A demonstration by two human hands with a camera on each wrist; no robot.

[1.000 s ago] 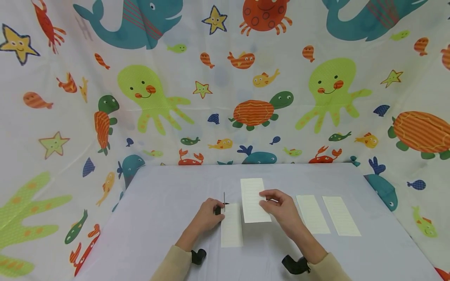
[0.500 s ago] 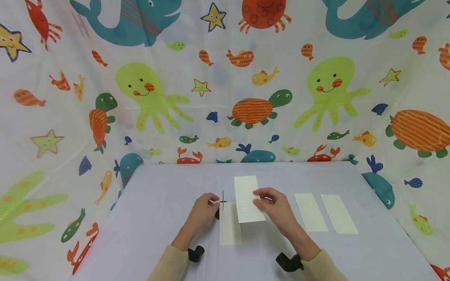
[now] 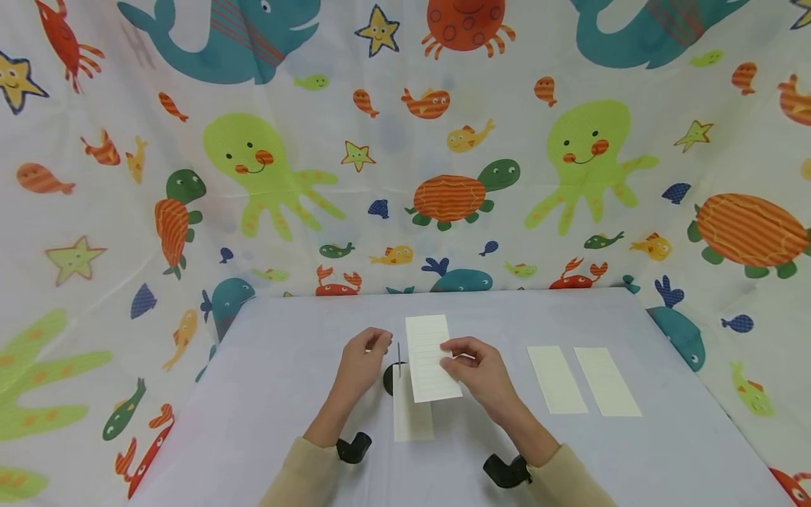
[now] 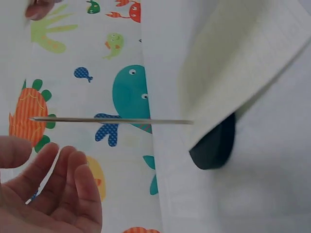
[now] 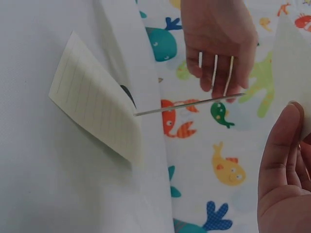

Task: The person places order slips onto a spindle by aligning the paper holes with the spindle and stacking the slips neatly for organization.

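My right hand point(image 3: 478, 373) pinches the right edge of a cream lined paper slip point(image 3: 427, 352), holding it upright above the table, just right of a thin metal spike point(image 3: 398, 358). This bill spike rises from a round black base point(image 4: 218, 145). Another lined slip point(image 3: 413, 424) is pierced on it low down and slants, as the right wrist view shows; the held slip partly covers it in the head view. Beside the spike, to its left, my left hand point(image 3: 360, 362) is raised with loosely curled fingers point(image 4: 90, 191) and nothing in them.
Two more cream slips, one point(image 3: 557, 380) nearer and one point(image 3: 608, 382) farther right, lie flat side by side on the white-covered table point(image 3: 285, 394). Behind it hangs a curtain point(image 3: 380, 176) printed with sea animals. Black wrist cameras are strapped to both wrists.
My right hand has moved left with its slip, closer to the spike. My left hand has let go of the pierced slip's upper corner and risen, uncovering the black base.
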